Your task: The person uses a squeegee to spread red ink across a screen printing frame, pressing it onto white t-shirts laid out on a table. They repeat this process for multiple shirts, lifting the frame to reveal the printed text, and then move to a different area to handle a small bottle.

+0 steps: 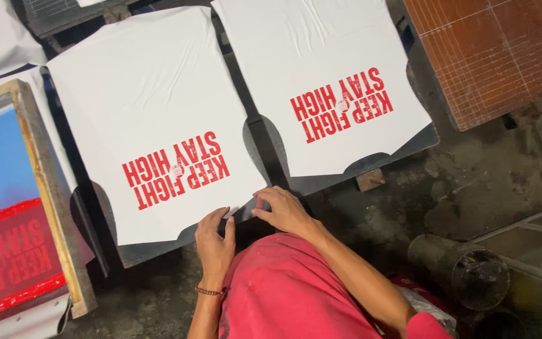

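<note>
- Far left: wooden-framed print screen (pixel 14 207) w/ blue mesh and red ink pooled along its lower part, lying tilted beside the boards.
- Left-centre: white shirt (pixel 152 119) w/ red lettering, spread flat on a dark board (pixel 152 251); board edge shows below the hem.
- Left hand (pixel 213 242) at that shirt's lower right corner, fingers together and laid flat on the cloth/board edge; beaded band on the wrist. Not gripping anything I can see.
- Right hand (pixel 283 210) just beside it, fingers bent, tips pinching the same corner's edge; thumb side hidden, so can't tell how firm.
- Right-centre: second white shirt (pixel 321 69), same red print, on its own board, well apart from both hands.
- Upper right: reddish-brown tiled slab (pixel 497 50).
- Lower right: dark pipe (pixel 465 267) on grimy floor.
</note>
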